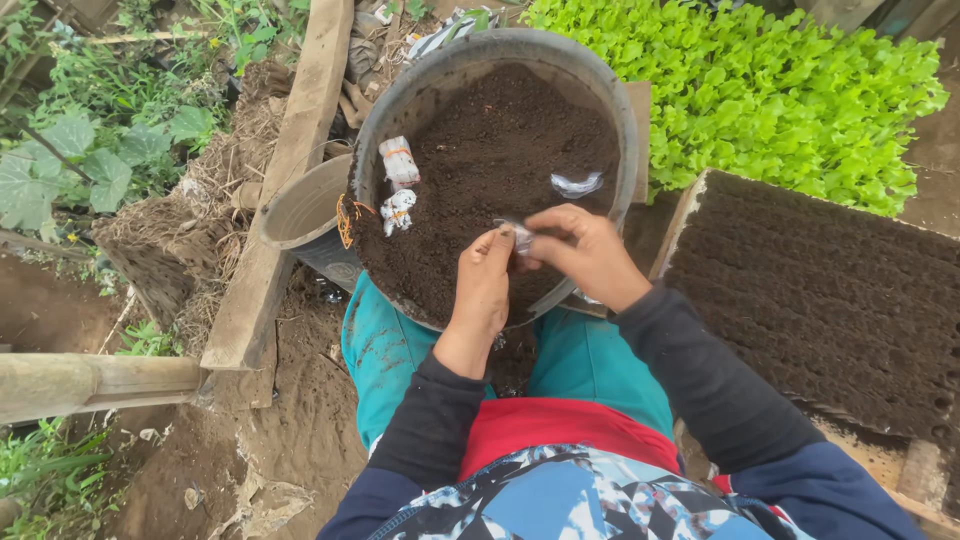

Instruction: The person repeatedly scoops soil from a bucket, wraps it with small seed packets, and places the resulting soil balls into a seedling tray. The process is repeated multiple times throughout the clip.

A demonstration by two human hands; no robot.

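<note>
Small white packet [522, 237] (crinkled, perhaps foil), pinched by left hand [484, 285] and right hand [585, 252], over soil-filled round basin [400, 95].

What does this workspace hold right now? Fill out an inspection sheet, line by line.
Surface: bare soil ground, wooden planks at left.
Job's things: small white packet pinched between left hand and right hand, over a round basin full of dark soil.
Clutter: three more small packets on the soil; grey pot beside the basin.
Grippers: both hands closed on the packet.
Cables: nothing seen.
Surroundings: soil-filled seedling tray at right, bed of green seedlings behind, weeds at left.
</note>
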